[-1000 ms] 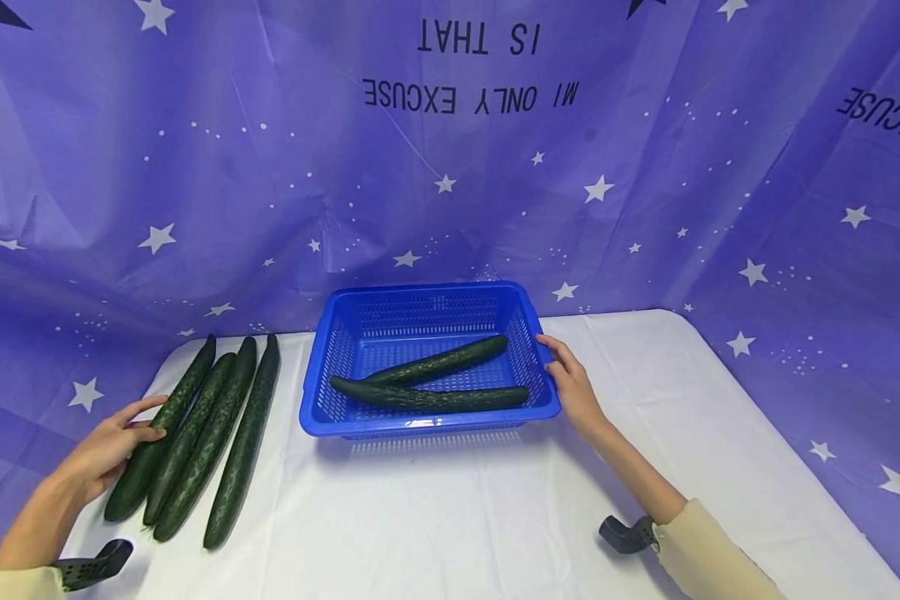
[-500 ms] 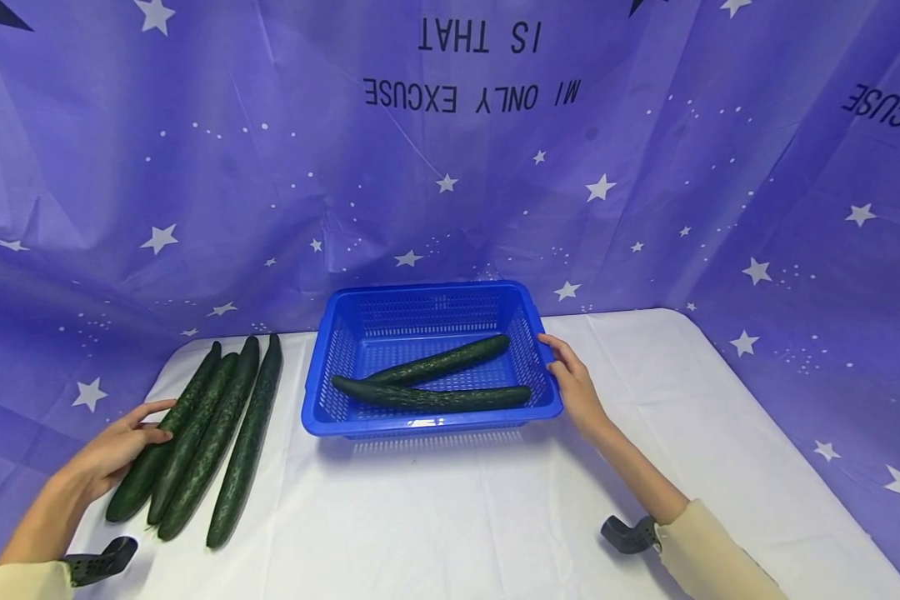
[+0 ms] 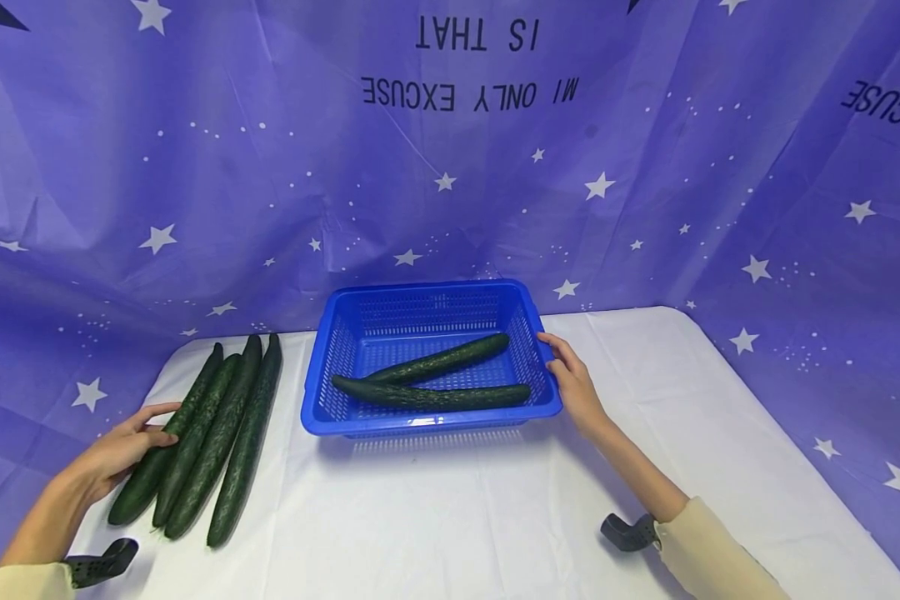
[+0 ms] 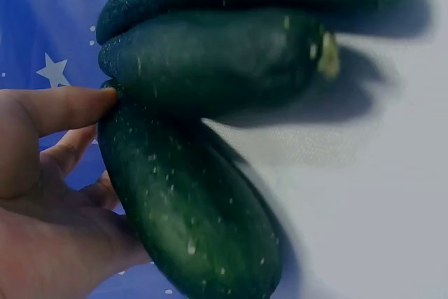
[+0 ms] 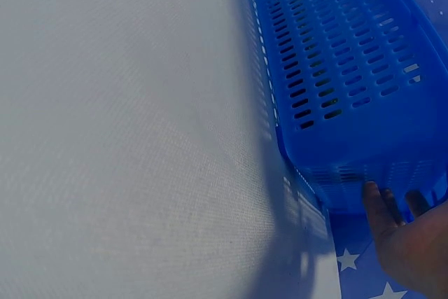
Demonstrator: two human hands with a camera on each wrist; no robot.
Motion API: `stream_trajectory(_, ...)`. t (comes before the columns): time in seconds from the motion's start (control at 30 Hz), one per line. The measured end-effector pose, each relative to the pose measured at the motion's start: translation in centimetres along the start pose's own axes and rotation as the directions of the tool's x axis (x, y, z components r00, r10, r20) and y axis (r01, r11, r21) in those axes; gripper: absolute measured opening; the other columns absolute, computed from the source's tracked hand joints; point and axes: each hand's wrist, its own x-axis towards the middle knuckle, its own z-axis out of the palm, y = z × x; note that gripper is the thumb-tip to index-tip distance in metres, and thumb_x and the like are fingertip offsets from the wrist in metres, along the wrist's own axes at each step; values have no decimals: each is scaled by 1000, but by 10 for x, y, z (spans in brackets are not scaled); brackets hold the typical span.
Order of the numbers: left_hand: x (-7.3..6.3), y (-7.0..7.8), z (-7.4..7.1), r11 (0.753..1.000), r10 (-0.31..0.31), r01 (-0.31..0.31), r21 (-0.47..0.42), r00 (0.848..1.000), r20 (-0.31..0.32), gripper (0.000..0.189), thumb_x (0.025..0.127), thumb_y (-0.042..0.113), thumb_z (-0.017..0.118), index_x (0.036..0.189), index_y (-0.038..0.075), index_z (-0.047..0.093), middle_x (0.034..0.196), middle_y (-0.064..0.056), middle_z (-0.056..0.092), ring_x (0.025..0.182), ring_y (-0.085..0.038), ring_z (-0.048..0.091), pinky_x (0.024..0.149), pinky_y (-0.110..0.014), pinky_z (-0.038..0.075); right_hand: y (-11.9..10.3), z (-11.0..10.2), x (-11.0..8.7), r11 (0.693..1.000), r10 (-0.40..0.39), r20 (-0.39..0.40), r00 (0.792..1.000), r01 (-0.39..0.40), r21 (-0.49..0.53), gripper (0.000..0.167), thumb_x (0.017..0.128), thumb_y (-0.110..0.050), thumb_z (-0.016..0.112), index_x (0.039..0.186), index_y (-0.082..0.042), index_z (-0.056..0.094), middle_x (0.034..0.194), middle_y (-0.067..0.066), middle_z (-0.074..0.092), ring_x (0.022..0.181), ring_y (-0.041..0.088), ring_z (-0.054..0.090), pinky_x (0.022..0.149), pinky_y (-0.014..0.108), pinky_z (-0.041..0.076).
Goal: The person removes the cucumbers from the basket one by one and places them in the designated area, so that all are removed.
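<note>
Several dark green cucumbers lie side by side on the left of the white table. My left hand [image 3: 123,446] holds the leftmost cucumber [image 3: 137,490], its thumb across the top. In the left wrist view that cucumber [image 4: 192,208] slants away from its neighbour [image 4: 217,61], and some fingers are hidden behind it. At the table's middle, a blue plastic basket [image 3: 427,423] contains two cucumbers, one [image 3: 442,398] crossing the other [image 3: 450,360] at its left end. My right hand [image 3: 576,390] holds the basket's right rim; the right wrist view shows fingertips [image 5: 372,190] against its end wall.
A white cloth [image 3: 435,517] covers the table. Close behind it hangs a purple curtain [image 3: 450,225] with stars and lettering, which also rises along the left and right sides. A black wrist mount [image 3: 103,562] projects from the left forearm, and another [image 3: 628,533] from the right.
My left hand has shifted slightly right with the leftmost cucumber, and the two beside it have slid right, closer to the fourth. My right hand and the basket have stayed in place.
</note>
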Motion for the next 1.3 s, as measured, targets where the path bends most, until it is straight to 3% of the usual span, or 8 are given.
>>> stream_trajectory(0.17,2,4,1,993,-10,8,121,1000,18,66,102,13,54,151,-7,14,130,-39,39,99,-23,59,82,-41,50,0,-2,0,1000,-1,-5,1000,1,-17,49,103,-2,33,151,-6,40,153,19,38,130,32,42,96,22,41)
stream_trajectory(0.3,2,5,1,988,-24,20,151,999,26,70,103,17,54,151,-8,10,138,-45,26,110,-32,55,88,-47,47,-1,-2,1,1000,0,-3,1000,0,-15,49,103,-3,33,151,-6,40,154,18,37,131,32,42,105,36,39)
stream_trajectory(0.47,1,4,2,991,-23,22,133,1000,1,66,102,14,54,150,-7,13,133,-39,35,99,-17,57,82,-38,49,-1,-1,1,1000,0,1,1000,0,-17,49,103,-3,33,151,-6,39,155,18,35,133,31,40,110,49,32)
stream_trajectory(0.77,5,4,-1,976,-19,26,216,999,-31,59,104,19,49,148,-9,20,130,-32,47,97,-6,51,83,-45,46,0,-1,0,1000,2,0,1000,-2,-20,49,103,-3,32,152,-7,39,154,19,37,132,31,41,106,36,38)
stream_trajectory(0.93,7,14,1,956,47,-21,292,995,-82,54,105,17,42,144,-15,24,118,-23,60,89,0,52,74,-32,46,1,-2,0,1000,-6,5,1000,6,-15,49,103,-3,32,152,-7,39,154,18,37,132,32,42,102,31,40)
stream_trajectory(1.07,8,24,6,944,107,-58,324,985,-135,54,104,17,43,143,-16,25,126,-40,47,101,-29,58,80,-44,46,1,-1,0,1000,-4,2,1000,5,-13,49,103,-3,32,152,-7,39,152,19,39,129,33,43,96,22,42)
stream_trajectory(1.17,9,34,13,940,131,-73,332,979,-154,55,105,18,43,145,-16,24,136,-44,35,117,-54,45,88,-58,40,1,-1,0,1000,0,0,1000,0,-10,49,103,-3,33,152,-7,40,151,19,39,127,34,44,92,19,43)
stream_trajectory(1.3,13,55,29,929,203,-140,344,967,-154,52,106,14,45,145,-15,28,137,-42,38,122,-56,42,90,-55,41,1,-1,0,1000,5,0,1000,-5,-8,49,103,-3,33,152,-6,39,152,19,38,128,34,44,93,20,44)
